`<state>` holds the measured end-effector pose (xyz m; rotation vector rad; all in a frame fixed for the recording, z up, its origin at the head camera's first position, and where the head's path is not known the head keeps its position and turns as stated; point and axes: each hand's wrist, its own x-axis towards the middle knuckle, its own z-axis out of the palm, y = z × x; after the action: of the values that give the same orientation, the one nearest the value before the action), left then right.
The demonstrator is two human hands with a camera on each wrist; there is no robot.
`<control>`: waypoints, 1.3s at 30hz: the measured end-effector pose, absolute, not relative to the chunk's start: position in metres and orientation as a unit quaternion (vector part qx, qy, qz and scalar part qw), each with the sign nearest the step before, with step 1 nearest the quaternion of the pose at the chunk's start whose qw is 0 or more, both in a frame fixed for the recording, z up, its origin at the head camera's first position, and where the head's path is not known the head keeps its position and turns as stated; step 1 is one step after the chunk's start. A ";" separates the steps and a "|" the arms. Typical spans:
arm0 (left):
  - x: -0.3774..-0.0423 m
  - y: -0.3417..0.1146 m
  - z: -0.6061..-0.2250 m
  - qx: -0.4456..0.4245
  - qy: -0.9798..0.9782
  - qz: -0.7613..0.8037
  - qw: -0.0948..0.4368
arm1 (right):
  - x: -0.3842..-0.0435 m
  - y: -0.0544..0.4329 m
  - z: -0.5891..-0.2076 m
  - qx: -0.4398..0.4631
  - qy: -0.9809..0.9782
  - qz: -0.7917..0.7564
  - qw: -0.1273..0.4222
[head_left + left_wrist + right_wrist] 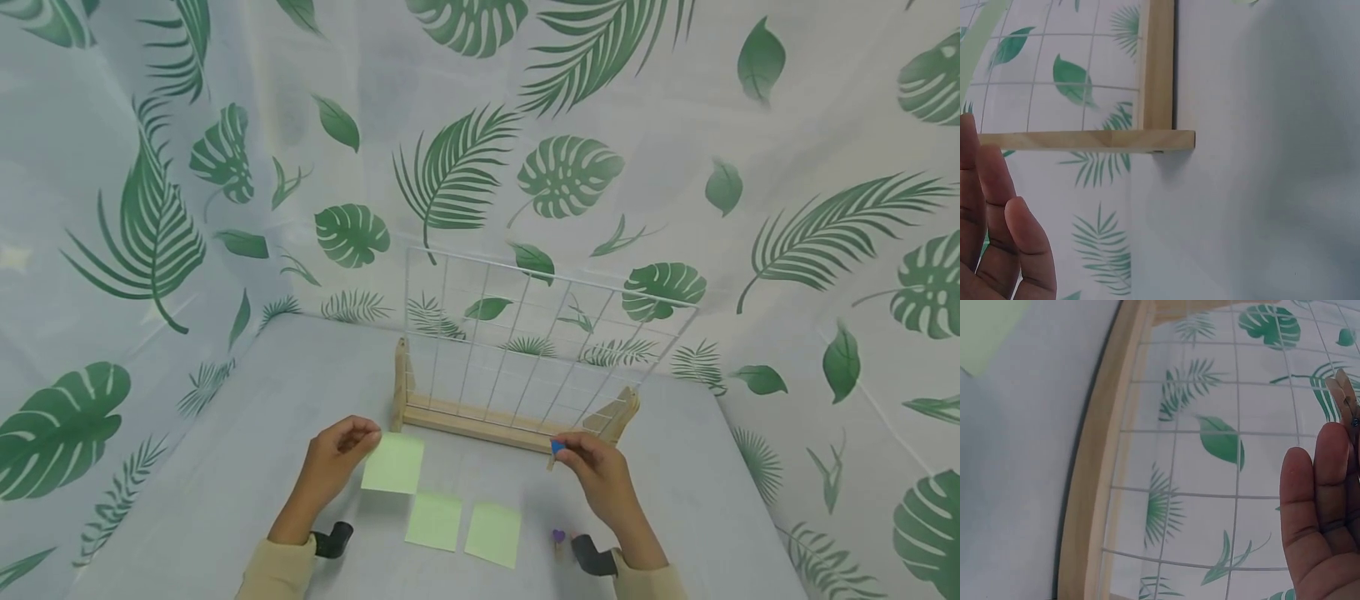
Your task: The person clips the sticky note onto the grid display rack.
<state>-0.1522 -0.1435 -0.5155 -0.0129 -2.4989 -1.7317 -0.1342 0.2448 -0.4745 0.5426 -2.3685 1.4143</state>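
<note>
My left hand pinches a pale green sticky note by its upper left corner, lifted off the table. In the left wrist view only a strip of that note shows beside the fingers. Between thumb and fingers of my right hand is a small wooden clothespin with a blue decoration on it. Its wooden tips stick out past the fingers in the right wrist view. Two more green notes, a left one and a right one, lie side by side on the table.
A white wire grid stands upright in a wooden base behind the hands. Near the right wrist lies another small clothespin with a purple heart. Leaf-printed cloth hangs round the white table.
</note>
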 end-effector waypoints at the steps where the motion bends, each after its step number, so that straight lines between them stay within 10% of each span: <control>1: -0.152 -0.143 -0.516 -0.006 -0.820 -0.570 0.051 | -0.135 0.244 -0.474 0.192 -0.830 0.497 0.164; 39: -0.160 -0.137 -0.498 -0.021 -0.812 -0.580 0.059 | -0.141 0.237 -0.448 0.171 -0.831 0.518 0.110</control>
<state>-0.1602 -0.1370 -0.4977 -0.0639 -2.4597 -1.7561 -0.1408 0.2369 -0.4484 0.5027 -2.4417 1.5214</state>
